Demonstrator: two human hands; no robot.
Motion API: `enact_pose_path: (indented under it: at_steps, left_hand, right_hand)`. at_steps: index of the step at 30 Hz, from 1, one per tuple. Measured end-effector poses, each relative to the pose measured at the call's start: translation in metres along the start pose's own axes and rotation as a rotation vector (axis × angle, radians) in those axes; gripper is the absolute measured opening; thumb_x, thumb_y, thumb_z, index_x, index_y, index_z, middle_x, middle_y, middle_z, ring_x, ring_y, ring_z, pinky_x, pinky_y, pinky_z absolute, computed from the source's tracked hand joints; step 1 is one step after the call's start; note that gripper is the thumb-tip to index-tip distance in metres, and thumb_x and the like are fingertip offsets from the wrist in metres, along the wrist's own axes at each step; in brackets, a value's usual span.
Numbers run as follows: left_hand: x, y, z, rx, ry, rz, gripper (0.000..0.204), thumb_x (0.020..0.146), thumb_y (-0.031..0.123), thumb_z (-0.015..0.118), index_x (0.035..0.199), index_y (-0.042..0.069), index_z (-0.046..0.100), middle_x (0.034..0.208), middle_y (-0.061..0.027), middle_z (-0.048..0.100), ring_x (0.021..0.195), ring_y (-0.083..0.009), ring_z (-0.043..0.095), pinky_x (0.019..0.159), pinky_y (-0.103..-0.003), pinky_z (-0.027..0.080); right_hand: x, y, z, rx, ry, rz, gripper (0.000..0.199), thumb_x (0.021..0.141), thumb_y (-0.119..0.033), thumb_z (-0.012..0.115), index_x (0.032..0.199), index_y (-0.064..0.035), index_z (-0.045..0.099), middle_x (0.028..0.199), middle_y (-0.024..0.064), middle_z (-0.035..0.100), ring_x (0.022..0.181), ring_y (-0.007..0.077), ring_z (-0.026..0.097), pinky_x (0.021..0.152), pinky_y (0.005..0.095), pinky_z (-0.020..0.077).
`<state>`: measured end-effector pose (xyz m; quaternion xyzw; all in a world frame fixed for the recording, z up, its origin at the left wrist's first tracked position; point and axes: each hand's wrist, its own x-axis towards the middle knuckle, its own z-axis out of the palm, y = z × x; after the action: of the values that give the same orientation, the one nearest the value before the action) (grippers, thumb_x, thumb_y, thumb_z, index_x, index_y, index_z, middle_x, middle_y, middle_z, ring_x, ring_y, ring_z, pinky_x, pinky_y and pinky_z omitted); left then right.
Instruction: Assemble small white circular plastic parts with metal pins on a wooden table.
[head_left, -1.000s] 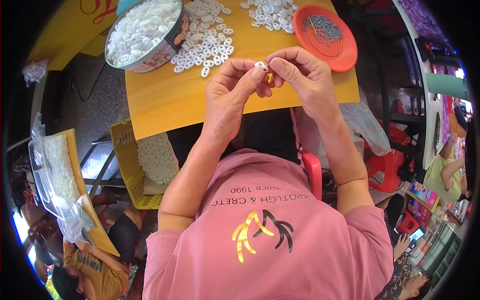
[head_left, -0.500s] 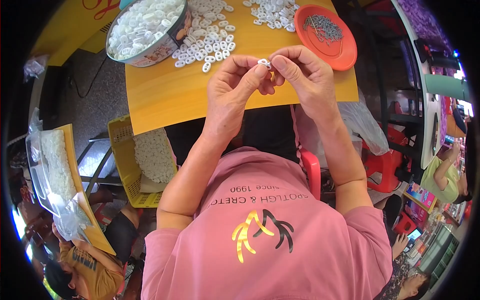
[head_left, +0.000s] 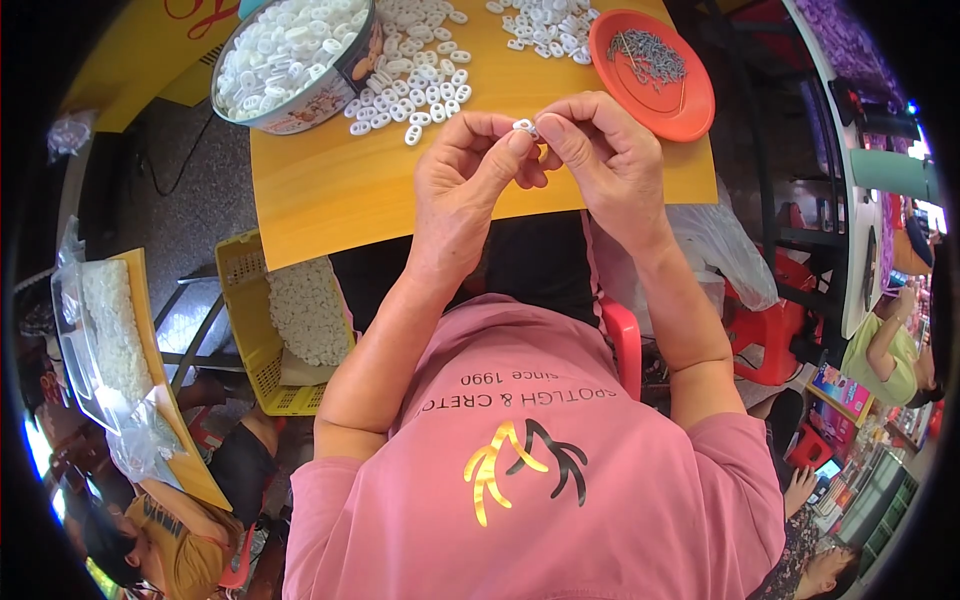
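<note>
Above the near part of the yellow table (head_left: 340, 190), my left hand (head_left: 462, 175) pinches a small white oval piece with holes (head_left: 525, 126) between thumb and forefinger. My right hand (head_left: 612, 165) meets it from the right, thumb and forefinger pressed together at the piece's edge. Whatever those right fingertips hold is too small and covered to make out. Just beyond my hands lie many loose white two-holed oval pieces (head_left: 415, 98). A red plate (head_left: 700, 108) of small grey metal parts (head_left: 655, 60) is nearest to my right hand.
A round tin (head_left: 300, 120) heaped with white pieces stands at the table's far left. Another white pile (head_left: 550, 25) lies at the back. Below on the left is a yellow crate (head_left: 240, 300) with more pieces. Other people (head_left: 175, 545) sit at both sides.
My right hand has shifted slightly left, and the white piece is turned a little between the fingertips. At the lower left, a seated person has moved.
</note>
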<state>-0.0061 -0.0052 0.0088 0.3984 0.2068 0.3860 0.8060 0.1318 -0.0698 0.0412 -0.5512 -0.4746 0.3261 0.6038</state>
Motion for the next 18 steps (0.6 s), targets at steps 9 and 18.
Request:
enact_pose_path:
  at_steps: [9,18]
  left_hand:
    - [0.000,-0.002,-0.005,0.157,0.010,0.030,0.015,0.094,0.010,0.064,0.099,-0.003,0.058,0.087,-0.0096,0.067,0.073,-0.0128,0.064,0.068,-0.025,0.053]
    - [-0.004,-0.004,-0.024,0.227,-0.014,-0.136,0.016,0.093,0.013,0.066,0.097,-0.002,0.061,0.082,-0.0073,0.066,0.071,-0.0139,0.064,0.067,-0.025,0.050]
  right_hand:
    - [0.001,0.012,0.002,-0.283,-0.008,-0.139,0.008,0.090,-0.005,0.066,0.089,0.0022,0.062,0.079,0.0071,0.065,0.069,0.0124,0.066,0.060,0.0249,0.0548]
    - [0.003,0.023,-0.007,-0.605,-0.093,-0.425,0.009,0.086,-0.005,0.068,0.089,0.0011,0.062,0.077,0.0114,0.061,0.065,0.0255,0.062,0.056,0.0336,0.0493]
